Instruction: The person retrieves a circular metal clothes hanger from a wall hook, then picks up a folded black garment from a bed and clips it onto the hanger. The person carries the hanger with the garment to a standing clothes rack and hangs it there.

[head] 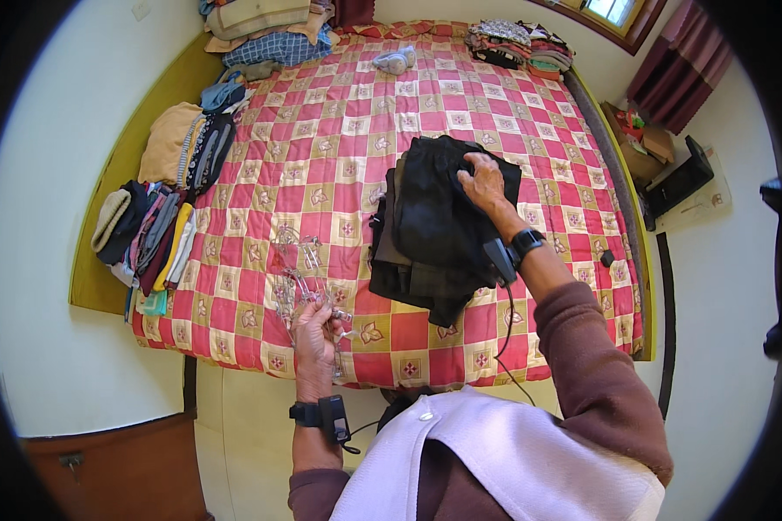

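My left hand (pixel 315 325) grips a tangled bunch of thin metal pieces (pixel 296 267), which look like wire clothes clips or hangers, over the front part of the bed. To its right lies a stack of dark folded clothes (pixel 397 260). A black garment with a gathered waistband (pixel 430 195), apparently trousers, is on top. My right hand (pixel 483 179) is over the upper right of this garment with its fingers spread and slightly bent. It holds nothing, and whether the fingertips press on the cloth I cannot tell.
A checked red and cream bedspread (pixel 313 163) covers the bed. Folded clothes (pixel 150 234) line its left edge. Pillows (pixel 280 49) and more folded clothes (pixel 521 45) are at the far corners, with grey headphones (pixel 395 60) between. A small black cube (pixel 607 258) sits at right.
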Demonstrator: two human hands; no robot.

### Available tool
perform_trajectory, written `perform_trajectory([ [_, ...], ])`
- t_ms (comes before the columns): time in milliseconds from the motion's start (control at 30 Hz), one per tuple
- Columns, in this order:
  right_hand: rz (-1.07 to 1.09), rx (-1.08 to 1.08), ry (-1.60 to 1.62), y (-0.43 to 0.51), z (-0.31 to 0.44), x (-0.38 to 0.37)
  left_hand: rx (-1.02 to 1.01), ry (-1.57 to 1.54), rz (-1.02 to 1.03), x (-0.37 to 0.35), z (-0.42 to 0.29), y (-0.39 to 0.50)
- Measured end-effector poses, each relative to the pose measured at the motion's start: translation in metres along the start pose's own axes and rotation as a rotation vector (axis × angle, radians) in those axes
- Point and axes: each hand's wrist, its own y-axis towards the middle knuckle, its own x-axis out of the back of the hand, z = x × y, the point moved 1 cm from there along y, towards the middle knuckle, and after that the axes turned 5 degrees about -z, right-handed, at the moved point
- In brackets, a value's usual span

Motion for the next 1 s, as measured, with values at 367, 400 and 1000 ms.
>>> perform_trajectory([
  [367, 0.502, -0.118, -0.334, 0.049, -0.037, -0.007, -0.014, -0.036, 0.001, -0.002, -0.008, -0.001],
  [400, 0.484, -0.089, -0.318, 0.048, -0.035, -0.007, -0.013, -0.038, -0.017, -0.002, -0.007, 0.0],
  [1000, 0.174, 0.056, 0.34, 0.034, -0.017, 0.042, -0.03, -0.12, -0.007, -0.004, -0.019, -0.011],
])
